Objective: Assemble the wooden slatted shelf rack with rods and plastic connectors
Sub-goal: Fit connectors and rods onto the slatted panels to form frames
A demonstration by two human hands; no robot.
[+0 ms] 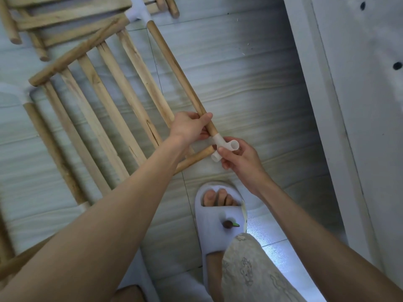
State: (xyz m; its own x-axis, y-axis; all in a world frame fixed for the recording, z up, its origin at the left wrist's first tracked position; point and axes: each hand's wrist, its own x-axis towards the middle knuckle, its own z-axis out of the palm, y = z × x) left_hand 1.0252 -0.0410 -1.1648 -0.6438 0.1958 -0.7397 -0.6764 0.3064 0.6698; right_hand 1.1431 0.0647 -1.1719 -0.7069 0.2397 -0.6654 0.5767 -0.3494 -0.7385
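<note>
A wooden slatted shelf panel (pixel 98 101) lies tilted above the tiled floor. Along its right side runs a long wooden rod (pixel 174 66), plugged at the top into a white plastic connector (pixel 138 10). My left hand (pixel 189 127) grips the rod's lower end. Fitted onto that end is another white plastic connector (pixel 223 147) with several open sockets, which my right hand (pixel 242 162) pinches with thumb and fingers. A short wooden rod (pixel 194 159) meets the connector from the left, partly hidden by my left forearm.
More slatted panels and rods (pixel 54 16) are stacked at the top left. A white wall or door frame (pixel 349 105) runs down the right. My foot in a white slipper (pixel 220 216) stands just below my hands. A side rod (pixel 50 149) borders the panel's left.
</note>
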